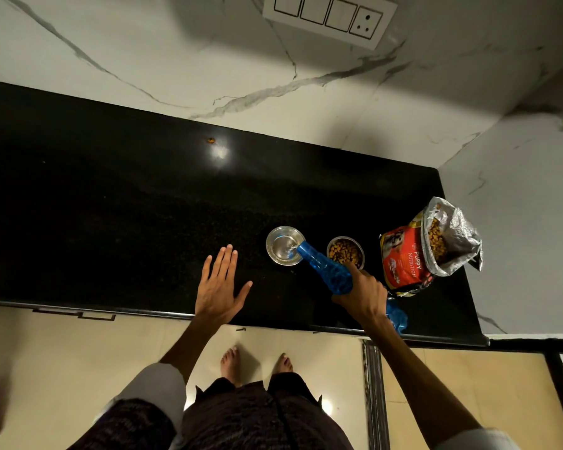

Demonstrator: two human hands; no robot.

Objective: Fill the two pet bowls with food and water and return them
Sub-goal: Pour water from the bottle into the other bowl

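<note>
Bare feet (255, 363) on pale tile, close to the counter's front edge.

Left hand (220, 285): flat, fingers spread wide, palm down over the black counter (111, 206) near its front edge. Holds nothing. Cannot tell whether the palm touches the stone or hovers just above it.

Right hand (363, 295): fingers wrapped tight round the body of a blue bottle (325, 269). Bottle tipped forward and left, neck down, base sticking out behind my wrist past the counter edge. Mouth sits over the near rim of the water bowl (285, 245), and a clear stream runs from it into the bowl.

Water bowl: steel, round, standing on the counter beyond and right of my left hand. Some water in it already, bottom showing through.

Food bowl (345, 251): steel, smaller in view, just to the right of the water bowl, not touching it. Full of brown kibble. My right thumb is close to its near rim.

Food bag (416, 251): red and silver, printed "PUPPY NUTRITION", standing at the counter's right end beside the food bowl. Top torn open, kibble visible inside.

One stray kibble (211, 140) lies far back on the counter near the wall.

Behind: white marble wall (176, 60), switch panel (329, 17) high up.
</note>
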